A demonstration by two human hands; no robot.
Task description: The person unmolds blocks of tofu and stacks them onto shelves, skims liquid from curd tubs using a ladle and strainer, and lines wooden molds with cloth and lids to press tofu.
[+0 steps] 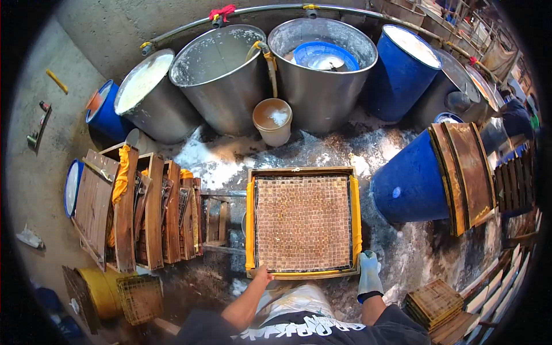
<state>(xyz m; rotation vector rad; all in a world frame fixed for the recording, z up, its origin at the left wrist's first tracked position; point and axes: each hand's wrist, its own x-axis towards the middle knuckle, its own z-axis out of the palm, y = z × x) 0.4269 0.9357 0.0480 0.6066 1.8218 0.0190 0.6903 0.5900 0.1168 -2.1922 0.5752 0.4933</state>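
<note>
In front of my body is a square wooden frame [302, 171] with yellow strips along its sides. A brown board [302, 224] marked with a grid of small squares fills it. My left hand [261, 275], bare, grips the frame's near left corner, its thumb up on the rim. At the near right corner, my right hand [370, 272] wears a pale glove with a dark cuff and closes on the edge. Some fingers of both hands are hidden by the frame.
Stacked wooden frames [155, 213] stand at left. A blue barrel [405, 181] with brown boards [468, 172] is at right. Large metal vats [221, 80] line the back wall, with a small white bucket [273, 129] before them. Gridded boards [434, 302] lie at lower right. White residue [210, 158] streaks the floor.
</note>
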